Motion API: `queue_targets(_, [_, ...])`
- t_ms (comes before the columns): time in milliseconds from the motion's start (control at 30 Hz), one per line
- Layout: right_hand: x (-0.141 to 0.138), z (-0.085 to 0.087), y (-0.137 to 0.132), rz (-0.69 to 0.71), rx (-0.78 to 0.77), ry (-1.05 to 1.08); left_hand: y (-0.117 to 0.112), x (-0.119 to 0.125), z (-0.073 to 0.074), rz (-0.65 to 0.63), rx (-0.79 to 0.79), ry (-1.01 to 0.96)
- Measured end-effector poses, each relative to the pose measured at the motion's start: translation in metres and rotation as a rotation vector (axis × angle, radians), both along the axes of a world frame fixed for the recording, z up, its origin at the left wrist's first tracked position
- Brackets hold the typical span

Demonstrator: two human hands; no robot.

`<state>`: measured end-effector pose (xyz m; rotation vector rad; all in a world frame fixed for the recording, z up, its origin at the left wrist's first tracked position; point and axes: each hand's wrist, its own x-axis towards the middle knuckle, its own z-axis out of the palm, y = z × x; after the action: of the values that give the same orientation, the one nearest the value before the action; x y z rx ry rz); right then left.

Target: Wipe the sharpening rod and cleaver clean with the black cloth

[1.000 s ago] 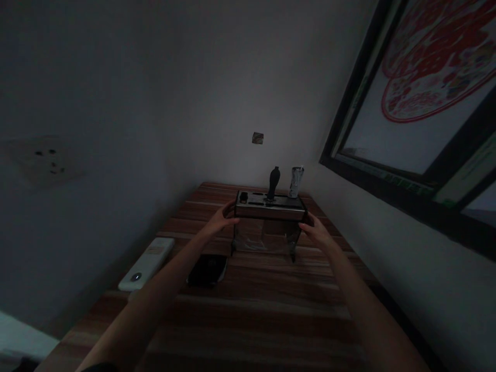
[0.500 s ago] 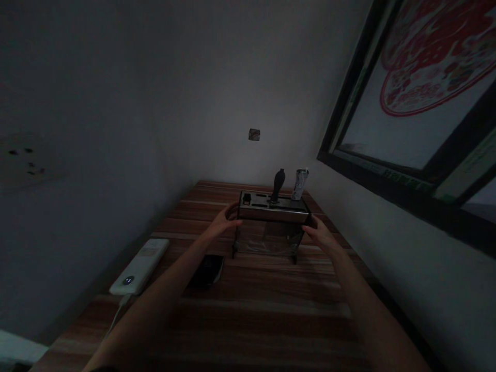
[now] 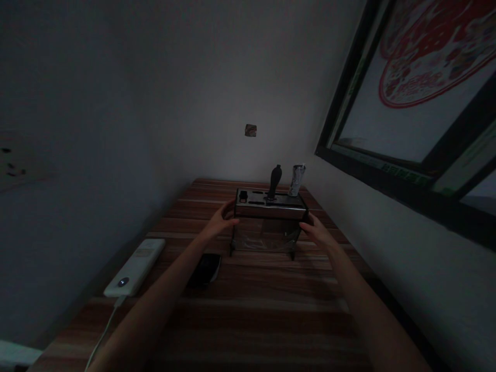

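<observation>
Two bare hands are holding a dark stand with a shiny top edge. The stand is sitting near the far end of the brown striped surface, and its two front legs are reaching down to the wood. The left hand is grasping one end, with its thumb showing at the front. The right hand is grasping the other end the same way, so each grip is closing on the stand. The low front part is looking thin and see-through.

On top, a black handle is standing up near the middle, leaning a little to the right. A silvery cup-like thing is standing beside it, near the right end.

A flat black thing is lying next to the left arm, which is hiding part of it. Farther left, a long white box is resting on the surface, and a white cord is coming out of its near end.
</observation>
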<state>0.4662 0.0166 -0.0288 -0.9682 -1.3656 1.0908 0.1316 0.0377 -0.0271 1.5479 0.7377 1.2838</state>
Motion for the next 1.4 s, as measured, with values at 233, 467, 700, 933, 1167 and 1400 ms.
queue_targets(233, [0.0,-0.002,-0.001,-0.005,-0.002,-0.019,0.0,-0.002,0.0,0.033,0.029,0.042])
queue_targets(467, [0.003,-0.003,0.002,-0.036,0.023,-0.103,0.004,-0.005,-0.001,0.028,0.062,0.072])
queue_targets(700, [0.0,-0.011,-0.001,-0.13,0.125,-0.174,-0.005,-0.003,-0.001,0.04,0.135,0.112])
queue_targets(933, [-0.015,0.005,-0.04,-0.314,0.3,-0.222,-0.028,-0.016,0.013,0.162,0.201,0.235])
queue_targets(1167, [-0.049,-0.004,-0.105,-0.385,0.331,-0.398,-0.056,-0.066,0.014,0.24,0.157,0.57])
queue_targets(1400, [-0.135,-0.01,-0.118,0.208,0.255,-0.644,-0.086,-0.103,-0.013,0.272,0.108,0.888])
